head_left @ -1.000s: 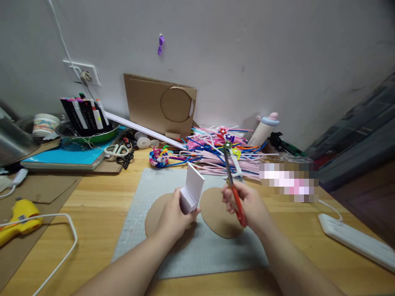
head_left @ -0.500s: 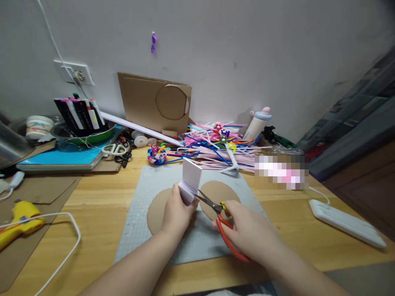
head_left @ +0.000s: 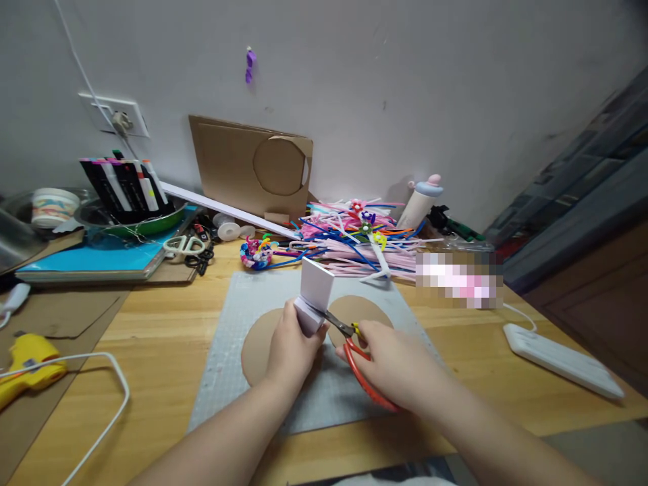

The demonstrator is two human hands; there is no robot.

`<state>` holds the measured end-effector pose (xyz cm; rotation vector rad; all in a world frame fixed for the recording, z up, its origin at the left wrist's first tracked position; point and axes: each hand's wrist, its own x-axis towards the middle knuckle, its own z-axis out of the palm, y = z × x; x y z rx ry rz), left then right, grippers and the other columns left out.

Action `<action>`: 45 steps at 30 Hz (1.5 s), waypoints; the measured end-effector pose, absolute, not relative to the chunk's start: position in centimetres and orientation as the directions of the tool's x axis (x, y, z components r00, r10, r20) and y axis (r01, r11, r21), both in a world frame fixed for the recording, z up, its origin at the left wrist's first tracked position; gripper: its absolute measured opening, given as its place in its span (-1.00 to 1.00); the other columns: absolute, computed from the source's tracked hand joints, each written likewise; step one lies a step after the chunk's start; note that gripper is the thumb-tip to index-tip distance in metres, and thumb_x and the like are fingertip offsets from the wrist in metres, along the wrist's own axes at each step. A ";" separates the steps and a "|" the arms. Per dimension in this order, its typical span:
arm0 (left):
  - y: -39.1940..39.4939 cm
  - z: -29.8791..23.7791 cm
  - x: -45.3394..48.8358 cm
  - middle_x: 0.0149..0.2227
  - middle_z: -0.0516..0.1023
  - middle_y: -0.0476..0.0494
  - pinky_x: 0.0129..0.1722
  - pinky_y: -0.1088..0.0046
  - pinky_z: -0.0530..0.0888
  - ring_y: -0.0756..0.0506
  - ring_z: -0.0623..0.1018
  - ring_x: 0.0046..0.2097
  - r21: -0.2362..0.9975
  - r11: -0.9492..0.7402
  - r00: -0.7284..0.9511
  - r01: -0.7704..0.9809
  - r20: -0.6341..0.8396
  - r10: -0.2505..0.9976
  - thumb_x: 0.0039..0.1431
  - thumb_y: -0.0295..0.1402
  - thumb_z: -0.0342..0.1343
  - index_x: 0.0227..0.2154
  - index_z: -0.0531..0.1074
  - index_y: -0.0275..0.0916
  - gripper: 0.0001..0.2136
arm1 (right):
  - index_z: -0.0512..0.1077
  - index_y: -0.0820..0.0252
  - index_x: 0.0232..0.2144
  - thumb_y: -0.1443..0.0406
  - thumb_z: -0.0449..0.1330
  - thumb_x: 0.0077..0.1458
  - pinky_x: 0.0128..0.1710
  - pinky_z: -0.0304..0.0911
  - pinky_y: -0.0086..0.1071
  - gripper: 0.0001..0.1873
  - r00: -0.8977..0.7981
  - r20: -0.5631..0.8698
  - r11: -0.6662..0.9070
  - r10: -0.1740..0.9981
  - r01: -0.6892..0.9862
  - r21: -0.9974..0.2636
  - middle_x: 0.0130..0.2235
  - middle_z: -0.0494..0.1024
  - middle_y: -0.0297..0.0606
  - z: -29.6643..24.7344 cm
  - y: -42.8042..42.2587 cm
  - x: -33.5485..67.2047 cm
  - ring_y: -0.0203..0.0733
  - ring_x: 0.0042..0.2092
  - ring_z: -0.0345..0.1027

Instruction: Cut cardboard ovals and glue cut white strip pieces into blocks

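Head view: the folded white piece (head_left: 317,283) is gripped in the closed fingers of the left hand (head_left: 293,347), above the middle of the cutting mat (head_left: 220,358), near the desk's (head_left: 162,344) front edge. Its tall panel stands nearly upright, leaning slightly. The right hand (head_left: 397,358), fingers curled around the scissors (head_left: 346,329), lies to its right; the blades slant up-left to the fold, though whether they bite is unclear. The right hand is back-up, its forearm slanting in over the front edge.
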<state>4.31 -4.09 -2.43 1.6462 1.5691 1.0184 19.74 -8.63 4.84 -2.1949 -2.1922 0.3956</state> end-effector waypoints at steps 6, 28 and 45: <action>-4.1 -2.6 4.4 -0.27 0.53 -0.08 -0.35 0.45 0.35 -0.15 0.54 -0.24 0.856 -0.091 -0.016 0.509 0.115 0.993 0.00 -0.32 0.20 -0.21 0.25 -0.13 -0.70 | 0.42 0.20 -0.43 -0.05 0.00 0.13 -0.49 0.07 -0.32 -0.53 -0.027 -0.163 0.026 0.986 1.000 -0.005 -0.40 0.57 -0.11 5.9 -8.4 18.8 0.06 -0.35 0.49; -3.9 -2.8 4.5 -0.26 0.53 -0.09 -0.36 0.44 0.33 -0.17 0.54 -0.24 0.828 -0.088 -0.015 0.553 0.116 0.993 0.00 -0.31 0.20 -0.21 0.22 -0.12 -0.69 | 0.46 0.29 -0.34 -0.12 0.08 0.08 -0.44 0.27 -0.25 -0.45 -0.001 -0.191 0.020 0.982 0.995 0.097 -0.37 0.59 -0.01 6.6 -7.9 18.7 0.14 -0.30 0.53; -3.9 -2.6 4.4 -0.26 0.54 -0.12 -0.35 0.43 0.35 -0.18 0.55 -0.22 0.816 -0.063 -0.012 0.575 0.085 0.996 0.02 -0.30 0.17 -0.20 0.23 -0.13 -0.70 | 0.40 0.30 -0.28 -0.09 0.13 0.03 -0.39 0.29 -0.25 -0.47 0.008 -0.164 -0.008 0.986 1.000 -0.001 -0.27 0.54 -0.01 6.6 -6.9 17.5 0.10 -0.26 0.50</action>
